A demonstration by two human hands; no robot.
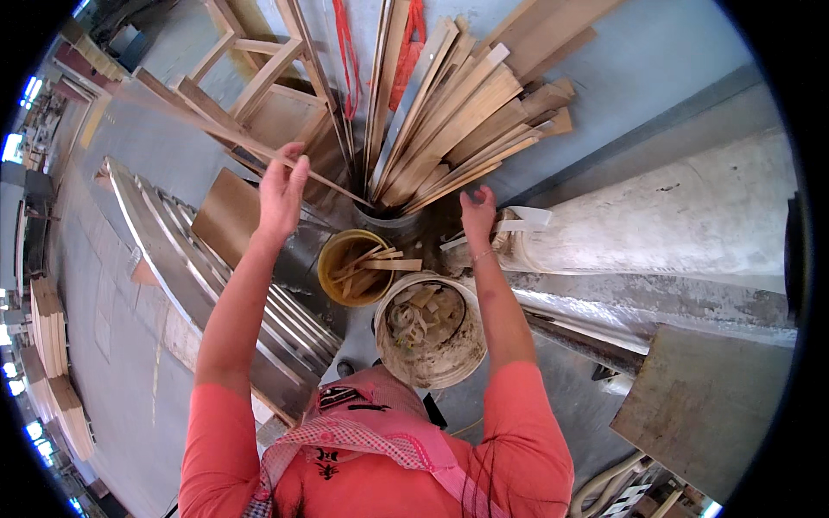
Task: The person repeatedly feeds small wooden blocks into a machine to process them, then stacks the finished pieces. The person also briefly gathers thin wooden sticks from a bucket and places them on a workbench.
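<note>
My left hand (pixel 283 192) is closed around a long, thin wooden strip (pixel 332 184). The strip slants from the upper left down to the mouth of a grey bucket (pixel 399 222). Many upright wooden boards and slats (pixel 473 104) fan out of that bucket against the wall. Just right of the slats' lower ends is my right hand (pixel 480 216), its fingers loosely curled with a gap between thumb and fingers and nothing visible in them. A yellow bucket (pixel 325 268) with short wood offcuts (pixel 390 264) stands below, between my forearms.
Close to my body stands a dirty white bucket (pixel 432 367) with scraps inside. A wooden chair frame (pixel 250 86) is at upper left, above leaning curved panels (pixel 186 250). A large pale roll (pixel 656 211) lies at right, with a flat brown board (pixel 712 406) nearer me.
</note>
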